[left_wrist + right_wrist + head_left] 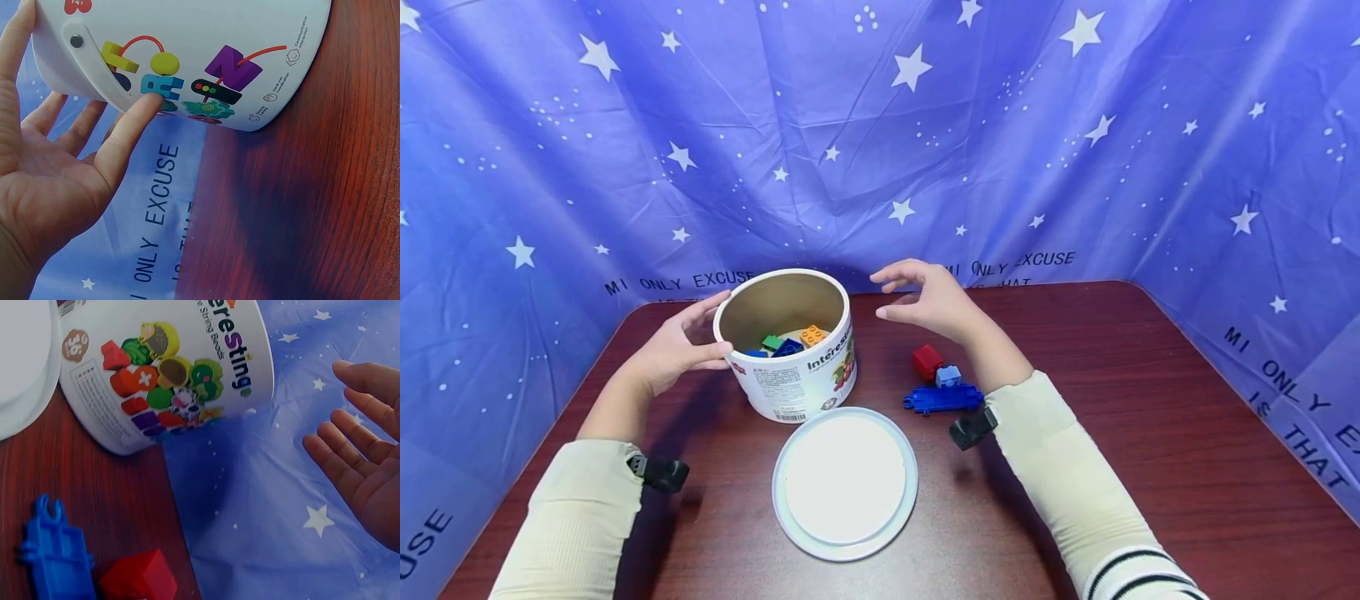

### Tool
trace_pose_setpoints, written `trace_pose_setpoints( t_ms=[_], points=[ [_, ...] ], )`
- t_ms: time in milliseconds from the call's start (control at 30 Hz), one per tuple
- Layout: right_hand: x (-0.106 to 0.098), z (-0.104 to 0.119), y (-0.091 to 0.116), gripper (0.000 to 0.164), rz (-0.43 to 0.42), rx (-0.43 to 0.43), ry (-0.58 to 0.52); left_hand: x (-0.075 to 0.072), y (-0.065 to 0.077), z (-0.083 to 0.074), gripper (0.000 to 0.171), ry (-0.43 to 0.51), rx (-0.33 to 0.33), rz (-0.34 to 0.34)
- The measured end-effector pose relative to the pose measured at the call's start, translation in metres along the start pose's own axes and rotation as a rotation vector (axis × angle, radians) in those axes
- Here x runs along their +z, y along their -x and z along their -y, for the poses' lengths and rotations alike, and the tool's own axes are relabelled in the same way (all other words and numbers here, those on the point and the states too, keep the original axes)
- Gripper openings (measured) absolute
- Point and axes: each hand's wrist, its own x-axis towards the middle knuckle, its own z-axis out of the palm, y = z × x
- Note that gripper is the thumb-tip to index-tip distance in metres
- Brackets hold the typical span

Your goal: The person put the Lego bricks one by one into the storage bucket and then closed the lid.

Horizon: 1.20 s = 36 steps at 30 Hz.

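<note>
My left hand (pixel 673 346) rests against the left side of a white round bucket (pixel 793 392), its fingers spread along the wall. In the left wrist view, one fingertip of this hand (pixel 56 181) touches the printed wall near the handle strap (pixel 94 69). Inside the bucket lie an orange brick (pixel 813 335), a green brick (pixel 772 342) and a dark blue brick (pixel 787 347). To the right, apart from the bucket, my right hand (pixel 928 300) hovers with nothing between its loosely bent fingers. The right wrist view also shows this hand (pixel 369 456) holding nothing.
A white round lid (pixel 846 483) lies in front of the bucket. Below the right hand, on the dark red table (pixel 1135 400), are a red block (pixel 927 362), a light blue brick (pixel 948 377) and a blue wagon-like base (pixel 943 399). A starry blue curtain (pixel 865 133) hangs behind.
</note>
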Motion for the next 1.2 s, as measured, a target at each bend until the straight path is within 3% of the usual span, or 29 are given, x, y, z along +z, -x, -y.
trace_pose_setpoints(
  t_ms=[533, 1200],
  points=[
    [-0.023, -0.035, 0.036, 0.045, -0.004, 0.075, 0.072, 0.0, 0.001, 0.0, 0.087, 0.01, -0.005, 0.001],
    [-0.032, -0.081, 0.073, 0.047, 0.017, 0.139, 0.125, 0.0, 0.0, -0.001, 0.087, 0.003, -0.004, 0.002]
  ],
)
